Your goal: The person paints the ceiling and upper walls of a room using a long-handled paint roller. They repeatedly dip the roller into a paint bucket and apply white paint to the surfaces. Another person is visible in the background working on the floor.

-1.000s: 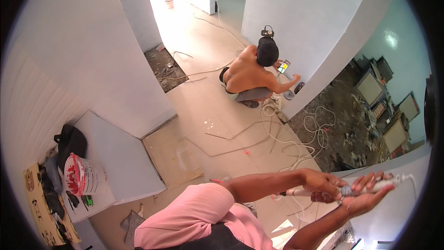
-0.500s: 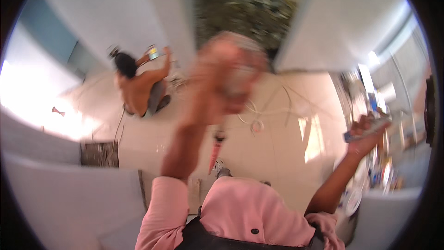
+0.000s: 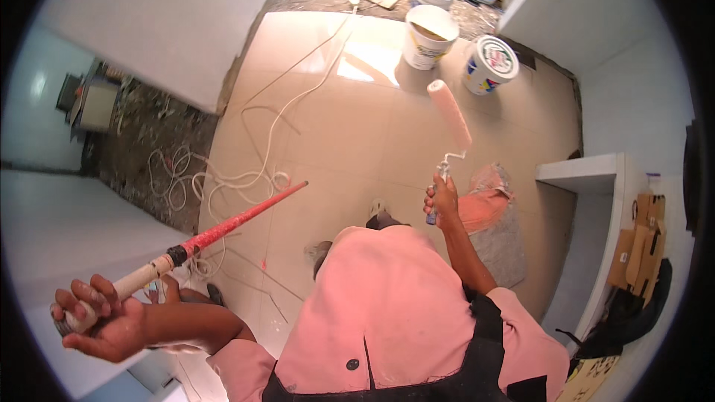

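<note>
In my left hand (image 3: 108, 316), at the far left, the fingers close round the white end of an extension pole (image 3: 242, 217). Its red, thinner length slants up and right over the floor. My right hand (image 3: 445, 201) grips the handle of a paint roller (image 3: 450, 113), right of the middle. The roller's pale, pinkish sleeve points up and away on a bent wire frame. Pole and roller are apart. Beside my right hand, a pink-and-grey cloth or sack (image 3: 488, 212) lies on the floor.
A lidded paint bucket (image 3: 491, 67) and an open white bucket (image 3: 426, 46) stand ahead, with several more behind. White cable (image 3: 268, 156) loops across the tiles. Cardboard boxes (image 3: 639, 249) sit at right by a white shelf (image 3: 588, 171). A co-worker's leg (image 3: 201, 295) shows beyond my left forearm.
The view has turned, bringing the buckets into sight. My left hand has moved from the middle to the far left with the pole. My right hand, with the roller, now appears nearer the middle.
</note>
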